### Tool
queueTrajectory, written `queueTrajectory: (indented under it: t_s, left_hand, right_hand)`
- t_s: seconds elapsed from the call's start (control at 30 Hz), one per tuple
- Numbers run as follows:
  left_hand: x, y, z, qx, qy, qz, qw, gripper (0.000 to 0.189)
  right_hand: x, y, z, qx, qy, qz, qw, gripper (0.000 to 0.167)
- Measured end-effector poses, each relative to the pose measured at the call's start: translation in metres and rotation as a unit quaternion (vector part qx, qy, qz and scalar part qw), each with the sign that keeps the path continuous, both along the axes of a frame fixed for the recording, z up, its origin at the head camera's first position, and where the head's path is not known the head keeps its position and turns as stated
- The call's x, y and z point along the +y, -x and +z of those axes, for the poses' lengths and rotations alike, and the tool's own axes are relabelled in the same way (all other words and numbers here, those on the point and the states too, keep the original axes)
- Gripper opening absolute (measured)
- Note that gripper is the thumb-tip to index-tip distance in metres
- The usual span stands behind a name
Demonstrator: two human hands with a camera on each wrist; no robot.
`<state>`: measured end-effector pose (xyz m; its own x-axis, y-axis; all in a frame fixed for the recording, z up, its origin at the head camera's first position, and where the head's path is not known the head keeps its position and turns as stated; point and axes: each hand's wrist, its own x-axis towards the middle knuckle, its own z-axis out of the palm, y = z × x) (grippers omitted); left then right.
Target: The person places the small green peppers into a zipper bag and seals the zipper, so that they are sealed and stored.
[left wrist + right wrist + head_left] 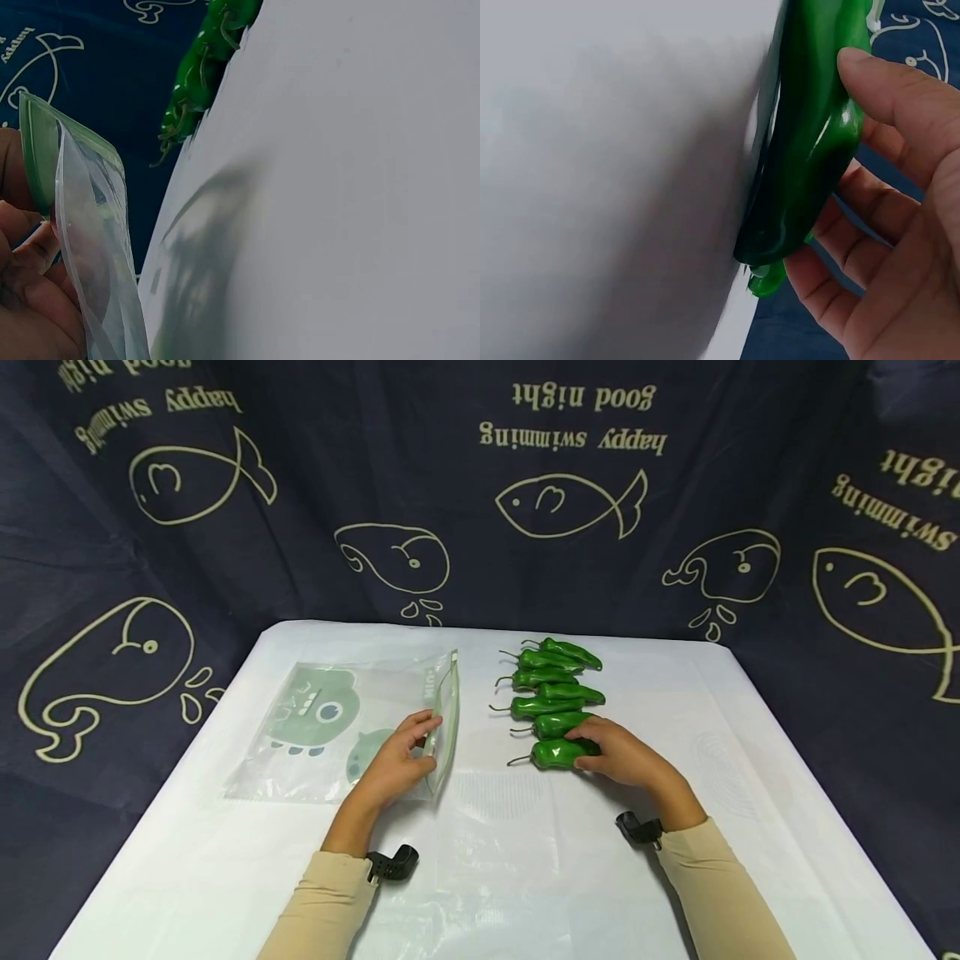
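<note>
A clear zip bag (pixel 326 706) with green cartoon prints lies flat at the left of the table, its green-edged mouth facing right and standing partly apart. My left hand (pixel 393 768) pinches one lip of that mouth; in the left wrist view the bag's green strip (pixel 39 161) is between the fingers. To the right is a column of several green peppers (pixel 542 679), stems pointing left. My right hand (pixel 622 753) grips the nearest green pepper (pixel 555 753) by its right end. In the right wrist view the thumb lies on one side of the pepper (pixel 810 142), fingers on the other.
A white cloth (pixel 510 877) covers the table. Behind it hangs a dark blue curtain (pixel 465 460) with fish and whale drawings. Each wrist wears a black camera mount, on the left (pixel 393 862) and on the right (pixel 637 828).
</note>
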<state>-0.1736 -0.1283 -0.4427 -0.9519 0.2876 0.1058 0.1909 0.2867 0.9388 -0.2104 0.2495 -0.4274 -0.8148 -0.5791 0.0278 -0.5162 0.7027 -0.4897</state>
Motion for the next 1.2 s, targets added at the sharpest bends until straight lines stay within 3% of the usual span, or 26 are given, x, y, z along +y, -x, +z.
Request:
queueTrajectory:
  t_s: [0.33,0.6,0.87,1.2]
  left_hand:
    - [0.002,0.0,0.002,-0.008,0.006,0.003,0.9999,0.068]
    - [0.008,-0.018,0.036,-0.018,0.008,-0.008,0.9998,0.065]
    - [0.002,-0.001,-0.002,-0.014,0.005,0.001,0.9999,0.067]
    - [0.0,-0.001,0.002,-0.006,0.01,0.002,0.9999,0.067]
  right_hand:
    - [0.0,-0.001,-0.001,-0.019,-0.008,-0.017,0.9996,0.043]
    - [-0.003,-0.003,0.004,-0.013,0.024,-0.012,0.9996,0.043]
    - [-0.012,-0.003,0.013,-0.008,0.041,0.006,0.9991,0.042]
    - [-0.032,0.0,0.028,0.009,0.056,0.026,0.9981,0.043]
